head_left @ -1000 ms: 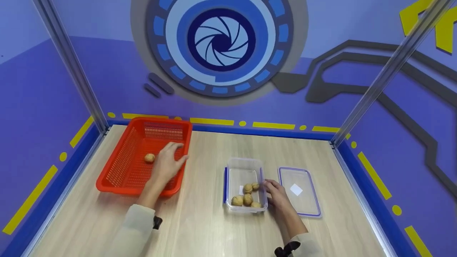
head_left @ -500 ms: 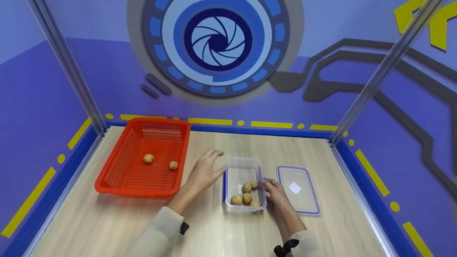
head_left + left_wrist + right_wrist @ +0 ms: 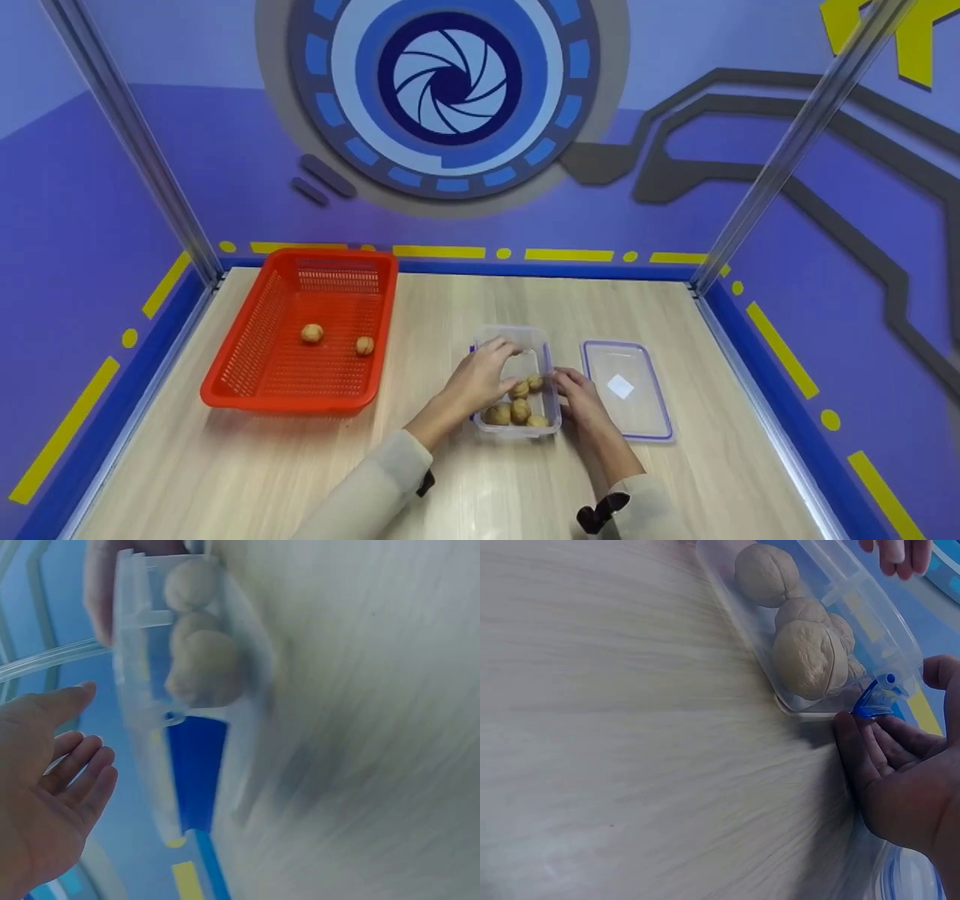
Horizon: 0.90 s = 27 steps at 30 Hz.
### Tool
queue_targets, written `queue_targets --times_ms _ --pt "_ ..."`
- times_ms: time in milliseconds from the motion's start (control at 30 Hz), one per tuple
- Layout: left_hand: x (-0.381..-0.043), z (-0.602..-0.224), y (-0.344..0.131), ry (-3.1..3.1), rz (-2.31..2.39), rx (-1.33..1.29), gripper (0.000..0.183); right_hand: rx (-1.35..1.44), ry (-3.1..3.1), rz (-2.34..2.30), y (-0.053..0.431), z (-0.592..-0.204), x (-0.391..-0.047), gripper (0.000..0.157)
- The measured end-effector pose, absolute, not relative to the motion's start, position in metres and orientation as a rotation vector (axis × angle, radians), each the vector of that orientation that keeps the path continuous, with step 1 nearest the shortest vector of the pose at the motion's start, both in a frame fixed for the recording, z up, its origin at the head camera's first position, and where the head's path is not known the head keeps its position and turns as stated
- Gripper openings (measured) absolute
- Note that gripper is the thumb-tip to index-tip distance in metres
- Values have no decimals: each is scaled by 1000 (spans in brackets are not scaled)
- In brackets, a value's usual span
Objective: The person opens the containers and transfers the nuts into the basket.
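A clear plastic container (image 3: 517,431) with blue side clasps stands on the table and holds several walnuts (image 3: 520,411), mostly near its front end. My left hand (image 3: 480,376) is over its left side, fingers bent loosely. The left wrist view shows that hand (image 3: 45,780) with parted fingers and nothing between them. On the container's right side, my right hand (image 3: 589,409) holds the wall. In the right wrist view its fingers (image 3: 855,746) lie under a blue clasp (image 3: 877,697), with the thumb close to the rim.
A red perforated basket (image 3: 292,402) sits at the left with two walnuts inside, one walnut (image 3: 312,334) central and another walnut (image 3: 364,346) by the right wall. A clear lid with a purple edge (image 3: 630,435) lies right of the container. Printed panels and metal posts enclose the table.
My left hand has moved right, from over the basket to over the container. The walnut by the basket's right wall, hidden earlier, now shows. The right hand stays at the container.
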<state>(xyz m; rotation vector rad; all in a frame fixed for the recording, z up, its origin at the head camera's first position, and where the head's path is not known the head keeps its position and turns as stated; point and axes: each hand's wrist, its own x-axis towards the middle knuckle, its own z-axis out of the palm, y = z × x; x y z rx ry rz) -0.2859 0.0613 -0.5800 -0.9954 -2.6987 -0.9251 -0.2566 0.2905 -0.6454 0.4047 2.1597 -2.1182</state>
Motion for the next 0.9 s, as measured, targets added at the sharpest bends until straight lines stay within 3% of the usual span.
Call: queue_targets --times_ms 433,900 --pt "-309 -611 69 -2745 -953 -1174 33 409 2170 -2102 291 -645 -259 47" --pt "-307 -614 74 -2771 -739 -1156 32 426 2152 -2123 290 -645 -259 46"
